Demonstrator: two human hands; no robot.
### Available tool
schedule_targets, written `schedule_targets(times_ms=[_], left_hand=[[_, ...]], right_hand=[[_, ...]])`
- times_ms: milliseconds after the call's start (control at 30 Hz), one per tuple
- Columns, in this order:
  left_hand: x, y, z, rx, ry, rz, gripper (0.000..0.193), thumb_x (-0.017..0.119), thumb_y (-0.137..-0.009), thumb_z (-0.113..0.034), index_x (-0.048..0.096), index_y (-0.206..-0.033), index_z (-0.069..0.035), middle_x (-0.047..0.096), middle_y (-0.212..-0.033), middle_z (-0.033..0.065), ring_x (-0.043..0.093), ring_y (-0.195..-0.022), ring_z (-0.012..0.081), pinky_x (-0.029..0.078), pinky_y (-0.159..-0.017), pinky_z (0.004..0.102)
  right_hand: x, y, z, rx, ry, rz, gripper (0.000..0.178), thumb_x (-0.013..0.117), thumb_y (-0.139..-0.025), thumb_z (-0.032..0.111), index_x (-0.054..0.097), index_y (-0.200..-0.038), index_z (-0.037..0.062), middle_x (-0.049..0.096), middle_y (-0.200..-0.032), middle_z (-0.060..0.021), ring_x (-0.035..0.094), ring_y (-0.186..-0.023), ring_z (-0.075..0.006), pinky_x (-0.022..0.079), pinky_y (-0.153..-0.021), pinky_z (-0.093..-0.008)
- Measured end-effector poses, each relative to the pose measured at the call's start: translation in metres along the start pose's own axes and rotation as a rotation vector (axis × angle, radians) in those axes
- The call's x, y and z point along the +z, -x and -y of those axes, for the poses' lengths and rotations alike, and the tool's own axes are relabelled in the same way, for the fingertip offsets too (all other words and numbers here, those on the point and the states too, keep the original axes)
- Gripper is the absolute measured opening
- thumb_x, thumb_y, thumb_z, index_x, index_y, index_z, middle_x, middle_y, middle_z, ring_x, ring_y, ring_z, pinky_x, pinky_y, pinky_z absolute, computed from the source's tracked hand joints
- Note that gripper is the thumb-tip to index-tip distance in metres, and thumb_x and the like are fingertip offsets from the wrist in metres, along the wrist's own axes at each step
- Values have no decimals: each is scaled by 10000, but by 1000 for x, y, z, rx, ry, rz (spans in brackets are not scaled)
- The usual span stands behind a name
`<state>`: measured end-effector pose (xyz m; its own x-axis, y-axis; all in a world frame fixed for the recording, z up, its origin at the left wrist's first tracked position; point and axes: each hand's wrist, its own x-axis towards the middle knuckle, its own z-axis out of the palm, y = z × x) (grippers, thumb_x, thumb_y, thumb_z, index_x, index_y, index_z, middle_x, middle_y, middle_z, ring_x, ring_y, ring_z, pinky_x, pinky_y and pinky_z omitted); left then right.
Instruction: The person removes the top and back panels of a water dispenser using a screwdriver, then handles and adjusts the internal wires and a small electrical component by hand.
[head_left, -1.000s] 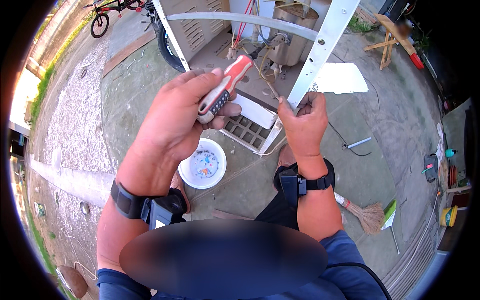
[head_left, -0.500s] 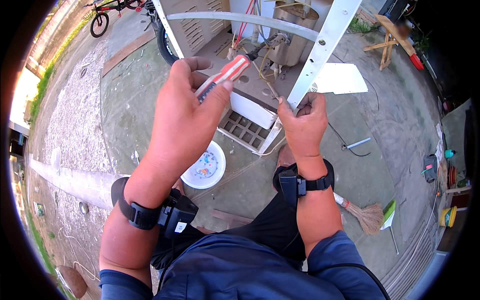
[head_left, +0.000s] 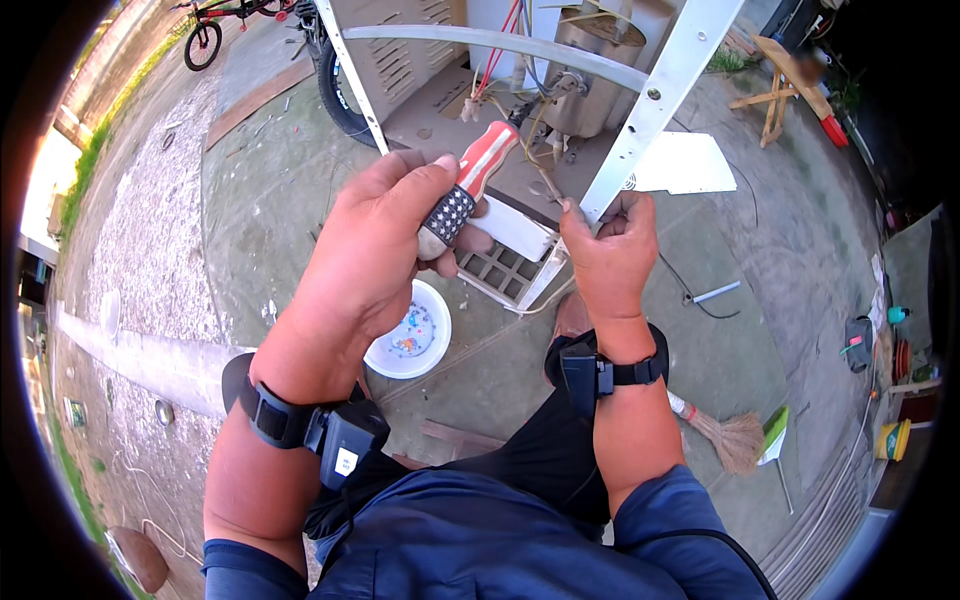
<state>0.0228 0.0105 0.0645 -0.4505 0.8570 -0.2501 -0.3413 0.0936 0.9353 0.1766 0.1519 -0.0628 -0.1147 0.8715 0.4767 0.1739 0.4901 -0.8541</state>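
Observation:
My left hand [head_left: 375, 225] is closed around a screwdriver [head_left: 485, 163] with a red-and-white striped handle and a dark, star-patterned band. Its handle slants up and right toward the open appliance; its shaft is hard to make out against the metal parts behind. My right hand [head_left: 612, 245] grips the lower part of the appliance's white metal post [head_left: 655, 95], thumb on one side and curled fingers on the other. Close to that thumb tip is a thin beige cable [head_left: 548, 180]. Inside the appliance are a metal cylinder [head_left: 590, 80] and red wires [head_left: 497, 50].
A white basin [head_left: 432, 362] stands on the floor below my left hand. To the right are a white panel [head_left: 685, 163], a broom [head_left: 730, 440] and a green-and-white dustpan [head_left: 775, 435]. A wooden stand [head_left: 775, 95] and a bicycle [head_left: 205, 40] are farther off.
My left hand has turned and shifted a little right and down. The screwdriver handle now stands steeper, with its starry band showing. My right hand stays almost in place.

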Motion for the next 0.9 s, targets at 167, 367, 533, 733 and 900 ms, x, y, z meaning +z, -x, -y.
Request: schedule_targets(times_ms=[167, 367, 533, 733, 900], left_hand=[[2, -2, 6, -5, -20, -58, 379, 557, -997, -238, 514, -1238, 51, 676, -969, 149, 674, -711, 166, 461, -475, 229], [0, -4, 2, -77, 77, -69, 373, 569, -995, -239, 519, -1232, 44, 660, -972, 122, 660, -697, 159, 452, -486, 216], [-2, -3, 5, -77, 112, -23, 360, 545, -1002, -242, 531, -1227, 39, 670, -970, 134, 677, -717, 170, 461, -502, 222], [-1, -3, -1, -118, 116, -42, 355, 560, -996, -232, 536, -1221, 41, 661, -958, 122, 676, -731, 168, 484, -504, 222], [-2, -7, 3, -57, 52, 29, 369, 552, -1001, -240, 533, -1227, 51, 670, -973, 147, 695, -754, 200, 506, -518, 239]], right_hand=[[0, 1, 1, -3, 4, 17, 383, 852, -685, 113, 519, -851, 24, 496, -738, -29, 427, -600, -109, 406, -546, -278], [-3, 0, 6, 14, 28, 30, 375, 848, -696, 113, 518, -849, 27, 497, -738, -28, 424, -595, -107, 405, -541, -277], [-2, 1, 5, 1, 15, 31, 374, 846, -702, 115, 512, -847, 27, 497, -739, -27, 421, -590, -106, 402, -535, -274], [-3, 1, 6, 36, 13, 42, 374, 842, -704, 112, 508, -851, 28, 499, -741, -27, 420, -585, -102, 399, -528, -274], [-2, 1, 7, 15, 30, 39, 377, 844, -707, 110, 508, -857, 27, 502, -742, -26, 422, -583, -94, 400, -527, -268]])
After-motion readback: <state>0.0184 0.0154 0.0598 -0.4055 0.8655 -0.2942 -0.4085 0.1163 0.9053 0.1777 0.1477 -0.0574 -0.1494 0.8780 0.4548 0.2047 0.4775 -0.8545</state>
